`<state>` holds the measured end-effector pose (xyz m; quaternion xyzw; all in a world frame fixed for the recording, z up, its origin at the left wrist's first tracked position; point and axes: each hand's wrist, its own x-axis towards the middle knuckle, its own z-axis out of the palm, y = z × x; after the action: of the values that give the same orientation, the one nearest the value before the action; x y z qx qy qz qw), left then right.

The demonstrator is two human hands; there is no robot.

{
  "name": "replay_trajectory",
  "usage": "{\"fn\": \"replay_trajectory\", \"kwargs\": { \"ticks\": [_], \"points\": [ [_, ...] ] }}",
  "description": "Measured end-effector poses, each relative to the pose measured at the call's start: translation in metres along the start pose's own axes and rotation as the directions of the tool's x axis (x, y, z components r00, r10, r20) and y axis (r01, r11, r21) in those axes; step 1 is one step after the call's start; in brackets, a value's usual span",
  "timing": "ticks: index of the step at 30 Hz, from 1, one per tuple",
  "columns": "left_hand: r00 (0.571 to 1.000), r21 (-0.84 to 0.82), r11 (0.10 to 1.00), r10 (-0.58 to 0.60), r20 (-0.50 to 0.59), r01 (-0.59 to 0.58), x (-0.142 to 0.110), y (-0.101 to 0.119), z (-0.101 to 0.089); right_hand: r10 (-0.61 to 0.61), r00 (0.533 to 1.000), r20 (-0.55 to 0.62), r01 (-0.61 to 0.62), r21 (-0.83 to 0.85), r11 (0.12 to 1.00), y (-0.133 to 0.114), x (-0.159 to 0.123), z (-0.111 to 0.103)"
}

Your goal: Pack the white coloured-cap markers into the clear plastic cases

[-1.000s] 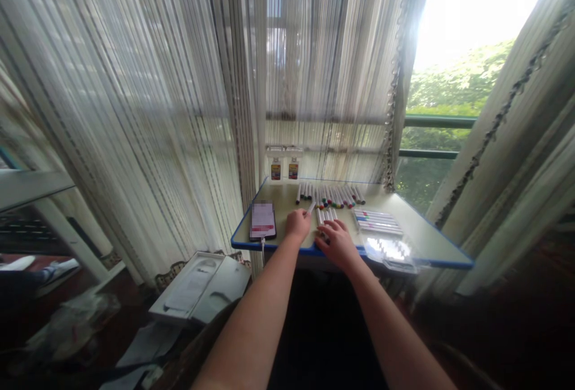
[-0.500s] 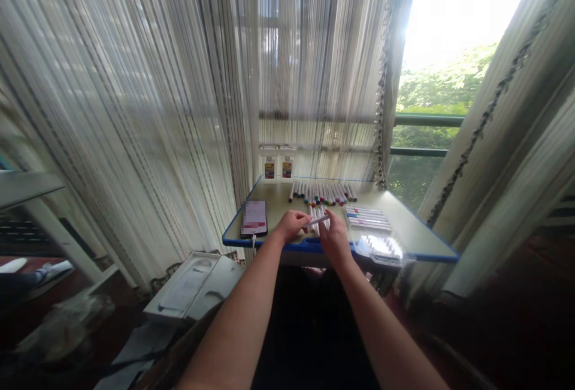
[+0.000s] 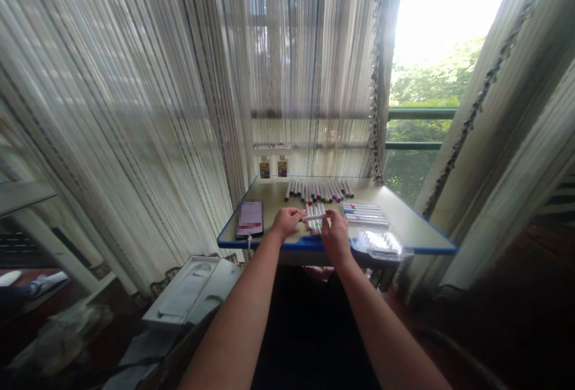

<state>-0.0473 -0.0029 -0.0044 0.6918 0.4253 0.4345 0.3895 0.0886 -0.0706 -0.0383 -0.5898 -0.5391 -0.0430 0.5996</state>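
A white marker [image 3: 316, 217] is held level between my two hands, over the near part of the table. My left hand [image 3: 287, 222] pinches its left end, where a dark tip shows. The fingers of my right hand [image 3: 336, 233] close on its right end. Just beneath lie several loose white markers [image 3: 314, 226], one with a green cap end. Farther back runs a row of white markers [image 3: 320, 191] with coloured ends. Right of my right hand, more markers rest side by side in a clear case [image 3: 365, 214].
The blue-edged table [image 3: 415, 222] stands before striped curtains [image 3: 179, 78]. A phone [image 3: 250, 219] with a cable lies at the left. Two clear packages [image 3: 273, 165] stand at the back. A shiny clear plastic case [image 3: 381, 244] overhangs the front edge. Below left is an open white box [image 3: 193, 291].
The marker between my hands has turned from slanted to nearly level. My hands stay close to the same place, and the whole view has shifted slightly.
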Motion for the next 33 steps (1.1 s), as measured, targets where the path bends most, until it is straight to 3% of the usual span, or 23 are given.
{"fn": "replay_trajectory", "kwargs": {
  "ticks": [4,9,13,16,22,25,28,33],
  "points": [
    [0.997,-0.010,0.999,-0.049,-0.060,0.049,0.001,0.004,0.000,0.051,0.999,-0.017,-0.051,0.026,0.998,0.003,0.002,0.002],
    [0.995,0.011,0.997,-0.076,-0.060,0.077,0.000,0.002,-0.001,0.041,0.998,-0.046,-0.039,0.043,0.998,0.002,0.001,0.000],
    [0.992,0.054,0.998,-0.018,-0.122,0.025,-0.002,0.000,-0.002,-0.069,0.995,-0.069,0.070,0.013,0.997,-0.009,-0.003,-0.004],
    [0.996,0.067,0.998,0.022,-0.086,-0.017,-0.002,0.000,-0.002,-0.147,0.987,-0.067,0.147,0.003,0.989,-0.021,-0.006,-0.013],
    [0.979,0.174,0.967,0.197,-0.059,-0.184,-0.004,0.010,0.001,-0.241,0.970,-0.011,0.241,-0.017,0.970,-0.032,0.007,-0.051],
    [0.962,0.183,0.947,0.273,-0.029,-0.264,-0.006,0.023,0.009,-0.230,0.972,0.042,0.233,-0.091,0.968,-0.021,0.034,-0.076],
    [0.954,0.112,0.947,0.301,0.011,-0.300,-0.004,0.038,0.023,-0.182,0.968,0.171,0.210,-0.164,0.964,0.002,0.072,-0.100],
    [0.924,0.175,0.911,0.350,0.153,-0.373,0.007,0.063,0.055,-0.205,0.895,0.396,0.314,-0.234,0.920,0.051,0.114,-0.139]
  ]
}}
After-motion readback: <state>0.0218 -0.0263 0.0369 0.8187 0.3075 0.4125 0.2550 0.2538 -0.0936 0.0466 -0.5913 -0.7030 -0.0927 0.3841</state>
